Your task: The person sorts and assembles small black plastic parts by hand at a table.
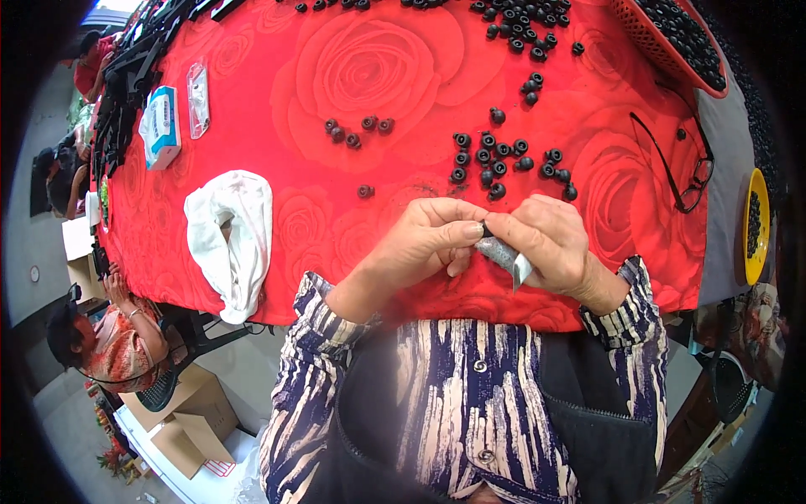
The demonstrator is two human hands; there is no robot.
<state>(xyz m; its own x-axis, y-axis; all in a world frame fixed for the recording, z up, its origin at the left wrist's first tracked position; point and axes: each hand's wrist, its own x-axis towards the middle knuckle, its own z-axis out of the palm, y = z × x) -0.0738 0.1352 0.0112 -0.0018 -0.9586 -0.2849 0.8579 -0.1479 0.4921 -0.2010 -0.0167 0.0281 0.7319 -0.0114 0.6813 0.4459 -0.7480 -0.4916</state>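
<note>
While we are holding both hands together just over the near edge of the red cloth (353, 76), the work is at the trimming or fitting step on a single piece. Our left hand (428, 239) is pinching a small black part (487, 228) between thumb and fingertips, pressed tight on it. Our right hand (550, 244) is closing around a blade (506, 255), silvery and wrapped in grey, with its tip pointing down and toward us; the fingers are curled shut on it. Part and blade are touching right where the two hands meet.

Beyond the hands, a loose cluster of black parts (495, 158) is lying on the cloth, with more scattered farther up and a red basket (672, 42) of them at the far right. Glasses (684, 168) are resting to the right, a white rag (233, 235) to the left.

We are judging that the next move is calling for a steady pinch and a short, controlled stroke of the blade, kept away from the left fingertips, since the part is tiny and mostly hidden between them.
</note>
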